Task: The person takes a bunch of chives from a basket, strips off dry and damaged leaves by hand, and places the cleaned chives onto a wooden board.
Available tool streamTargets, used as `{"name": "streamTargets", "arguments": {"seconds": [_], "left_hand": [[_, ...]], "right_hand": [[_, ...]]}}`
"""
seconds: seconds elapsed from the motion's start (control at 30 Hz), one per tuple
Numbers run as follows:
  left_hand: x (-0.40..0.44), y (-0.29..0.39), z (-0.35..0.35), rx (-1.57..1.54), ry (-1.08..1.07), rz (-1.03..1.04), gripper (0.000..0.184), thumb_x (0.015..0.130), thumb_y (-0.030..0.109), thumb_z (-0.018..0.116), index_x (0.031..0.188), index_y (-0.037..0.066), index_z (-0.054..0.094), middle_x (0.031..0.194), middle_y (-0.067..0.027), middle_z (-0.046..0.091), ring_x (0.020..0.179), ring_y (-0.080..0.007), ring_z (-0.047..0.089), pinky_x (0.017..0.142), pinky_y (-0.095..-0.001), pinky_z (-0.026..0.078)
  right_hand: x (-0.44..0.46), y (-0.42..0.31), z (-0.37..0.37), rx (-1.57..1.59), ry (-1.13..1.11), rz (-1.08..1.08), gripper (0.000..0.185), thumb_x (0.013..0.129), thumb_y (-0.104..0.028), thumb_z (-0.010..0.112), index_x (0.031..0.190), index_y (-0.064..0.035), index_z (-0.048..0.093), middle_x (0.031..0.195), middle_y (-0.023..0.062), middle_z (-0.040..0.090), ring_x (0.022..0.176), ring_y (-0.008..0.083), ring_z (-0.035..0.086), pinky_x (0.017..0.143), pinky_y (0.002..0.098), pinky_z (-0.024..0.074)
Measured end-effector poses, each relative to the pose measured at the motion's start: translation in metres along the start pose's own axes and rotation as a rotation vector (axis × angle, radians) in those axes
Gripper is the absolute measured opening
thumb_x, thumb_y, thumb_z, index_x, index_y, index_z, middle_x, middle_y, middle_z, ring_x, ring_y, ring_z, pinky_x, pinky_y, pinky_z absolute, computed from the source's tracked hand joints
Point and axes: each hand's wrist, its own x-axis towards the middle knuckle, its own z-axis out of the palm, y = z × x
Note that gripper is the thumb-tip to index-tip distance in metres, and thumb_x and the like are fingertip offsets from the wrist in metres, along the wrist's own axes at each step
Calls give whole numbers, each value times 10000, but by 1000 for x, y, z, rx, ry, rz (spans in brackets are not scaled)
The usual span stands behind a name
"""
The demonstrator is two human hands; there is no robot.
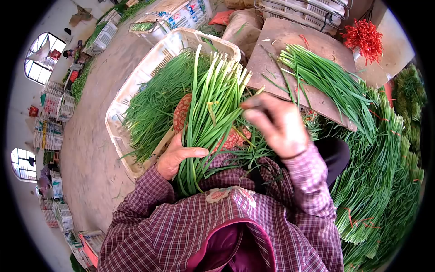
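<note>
My left hand (176,156) is wrapped round a bunch of garlic chives (213,97), its thumb lying across the leaves. The pale cut ends point up and away from me. To the right of the bunch, my right hand (281,124) is closed in a pinch, slightly blurred. A single chive stalk (259,90) seems to run through its fingertips, its yellowish end sticking out above them. Under the bunch, a red patterned cloth (182,111) shows in part. More loose chives fill the white plastic crate (118,106) on the left.
A board (276,38) at the upper right bears another pile of chives (326,77). Red ties (364,40) hang beyond it. Tied chive bundles (376,181) are heaped along my right side. Stacked crates (308,11) stand at the back; people and more crates line the far left wall.
</note>
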Motion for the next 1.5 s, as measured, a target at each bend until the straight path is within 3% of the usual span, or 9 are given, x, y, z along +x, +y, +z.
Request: {"name": "streamTargets", "arguments": {"seconds": [0.13,0.23,0.43,0.63,0.83,1.17,1.3,1.43,1.5], "left_hand": [[-2,-3,5,11,27,18,645,730,-20,724,1318,22,463,1143,-48,611,1004,-149,600,891,-283,482],[-3,-6,2,61,37,59,635,733,-21,720,1313,30,468,1131,-34,604,999,-140,595,890,-280,480],[-2,-8,-4,-4,58,53,645,729,-9,734,1315,36,470,1157,-45,600,1032,-146,590,911,-296,475],[-2,-6,-2,-4,63,50,674,715,5,745,1325,11,458,1203,-74,597,1065,-167,587,955,-305,450],[-2,-4,6,72,10,53,664,715,-11,734,1322,8,466,1218,-64,592,1069,-156,582,956,-301,450],[-3,-11,3,72,12,44,649,732,-17,726,1322,37,462,1160,-31,598,1040,-137,581,928,-284,464],[-4,-13,-3,137,78,119,643,726,2,745,1308,41,475,1138,-31,604,1037,-146,583,929,-289,463],[-5,-9,-5,133,60,98,649,719,7,751,1303,16,468,1201,-63,592,1052,-160,587,944,-301,457],[-4,-14,-10,84,49,66,656,718,-25,726,1313,1,453,1224,-76,582,1063,-160,584,945,-300,458]], "right_hand": [[5,-7,49,-424,10,28,354,835,-415,677,796,-69,613,652,47,626,484,176,597,443,305,477],[6,-4,71,-380,28,-4,235,826,-294,684,779,-70,630,637,74,635,543,239,631,511,348,493],[0,-22,40,735,-553,249,148,884,-125,651,808,-12,593,675,-18,556,572,82,495,515,270,400],[-4,-37,-33,1264,-220,198,166,857,-134,697,909,-2,611,825,38,644,706,97,579,636,228,463],[2,-8,12,-72,12,48,177,842,-224,677,837,-49,646,745,70,656,579,178,616,547,316,491],[8,-3,66,-457,99,-69,178,792,-206,687,867,-57,625,733,74,618,635,250,641,553,378,493],[0,-27,41,451,-495,160,160,845,-176,680,840,-22,639,660,28,623,577,118,583,536,278,461],[-5,-36,4,721,-309,6,136,863,-156,695,896,-31,655,699,33,642,589,85,558,528,257,447],[-4,-37,-24,708,-184,253,137,853,-148,686,907,-27,652,767,57,646,633,130,589,595,280,469]]}}
